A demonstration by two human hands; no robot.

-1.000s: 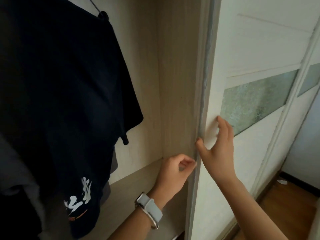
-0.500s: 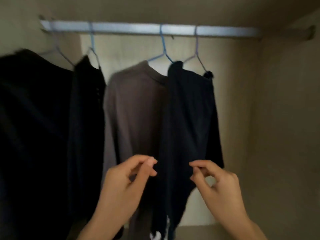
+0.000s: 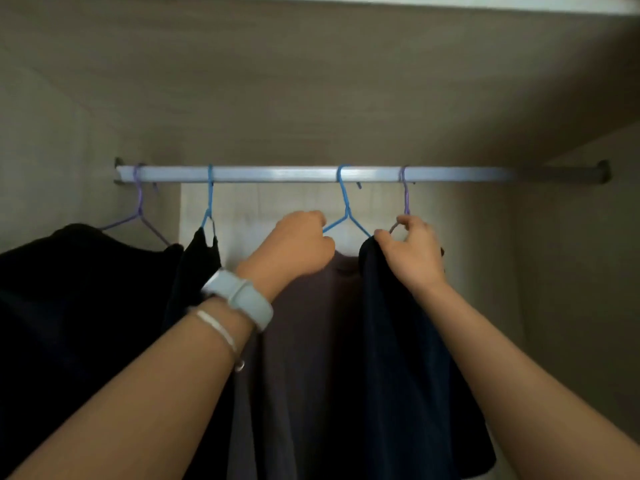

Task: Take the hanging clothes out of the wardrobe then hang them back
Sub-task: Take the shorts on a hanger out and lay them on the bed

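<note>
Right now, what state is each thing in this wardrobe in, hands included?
Rail: fixed, four hangers hooked on it.
Brown shirt: hanging on a blue hanger.
Navy garment: hanging on a purple hanger, at the right.
Left hand: grips the brown shirt's blue hanger.
Right hand: pinches the navy garment's purple hanger.
Far-left black garment: hanging, untouched.
Second black garment: hanging, untouched.
White watch: strapped on the left wrist.

text: none legible | labels: none | brands: none | numbers: none
</note>
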